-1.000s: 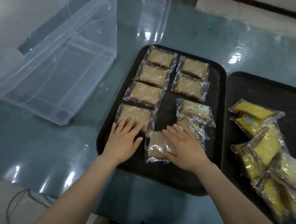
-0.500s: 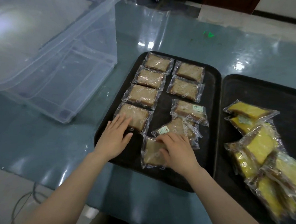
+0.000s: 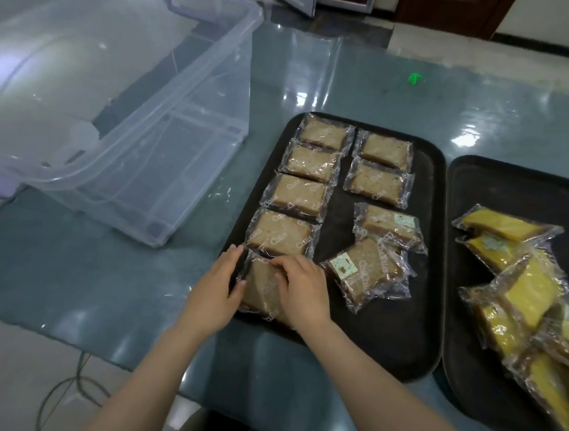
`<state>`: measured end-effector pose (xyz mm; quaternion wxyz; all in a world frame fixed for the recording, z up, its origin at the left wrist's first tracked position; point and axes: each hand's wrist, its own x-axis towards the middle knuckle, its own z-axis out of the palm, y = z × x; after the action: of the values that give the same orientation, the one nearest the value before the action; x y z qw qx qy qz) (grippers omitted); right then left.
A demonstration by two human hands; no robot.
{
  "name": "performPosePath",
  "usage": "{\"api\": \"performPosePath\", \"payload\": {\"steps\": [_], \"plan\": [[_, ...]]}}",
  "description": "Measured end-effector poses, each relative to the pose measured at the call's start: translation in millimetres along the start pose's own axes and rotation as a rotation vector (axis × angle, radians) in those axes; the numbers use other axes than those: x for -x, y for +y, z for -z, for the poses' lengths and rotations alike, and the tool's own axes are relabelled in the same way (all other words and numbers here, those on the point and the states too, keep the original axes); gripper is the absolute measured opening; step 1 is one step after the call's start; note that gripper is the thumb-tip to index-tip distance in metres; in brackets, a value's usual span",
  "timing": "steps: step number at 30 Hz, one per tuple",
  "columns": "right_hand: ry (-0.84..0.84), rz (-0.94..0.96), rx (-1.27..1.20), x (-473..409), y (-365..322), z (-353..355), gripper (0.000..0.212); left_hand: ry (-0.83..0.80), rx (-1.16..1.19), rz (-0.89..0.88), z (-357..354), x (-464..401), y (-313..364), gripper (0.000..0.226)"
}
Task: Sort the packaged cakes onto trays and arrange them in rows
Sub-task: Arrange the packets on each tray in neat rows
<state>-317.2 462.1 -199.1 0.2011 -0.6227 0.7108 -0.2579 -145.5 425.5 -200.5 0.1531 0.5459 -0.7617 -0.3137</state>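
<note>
A black tray (image 3: 378, 347) holds several brown packaged cakes. The left column runs from the far end down to a cake (image 3: 280, 233) just above my hands. Both hands grip one brown cake (image 3: 261, 289) at the near end of that column: my left hand (image 3: 213, 294) on its left edge, my right hand (image 3: 300, 291) on top of it. Two cakes sit square at the far right (image 3: 379, 166); a loose cake (image 3: 389, 226) and a skewed pile (image 3: 364, 273) lie below them. A second black tray (image 3: 497, 191) carries a heap of yellow packaged cakes (image 3: 525, 293).
A large clear plastic bin (image 3: 143, 113) lies tipped on the glass table (image 3: 90, 270) left of the trays. The table's near edge runs just below the trays, with a cable (image 3: 62, 388) on the floor beyond it.
My right hand slid the brown cake leftward from the tray's near middle to the bottom of the left column. My left hand came off the cake above and now meets its left edge.
</note>
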Motion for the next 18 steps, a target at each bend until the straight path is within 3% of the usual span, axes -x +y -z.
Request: {"api": "performPosePath", "payload": {"steps": [3,10,14,18], "plan": [[0.034,0.051,0.064,-3.8,-4.7,-4.8,0.028,-0.069,-0.088,-0.107,-0.3,-8.2,-2.3,0.059],[-0.124,0.092,0.171,20.0,13.5,5.2,0.049,-0.212,-0.418,-0.212,-11.9,-16.7,-15.5,0.058],[-0.287,0.082,0.284,34.3,30.3,12.4,0.06,-0.21,-0.491,-0.235,-15.3,-16.2,-25.1,0.058],[-0.292,0.109,0.41,36.2,27.9,6.0,0.059,-0.193,-0.505,-0.22,-9.7,-11.2,-36.7,0.06]]}}
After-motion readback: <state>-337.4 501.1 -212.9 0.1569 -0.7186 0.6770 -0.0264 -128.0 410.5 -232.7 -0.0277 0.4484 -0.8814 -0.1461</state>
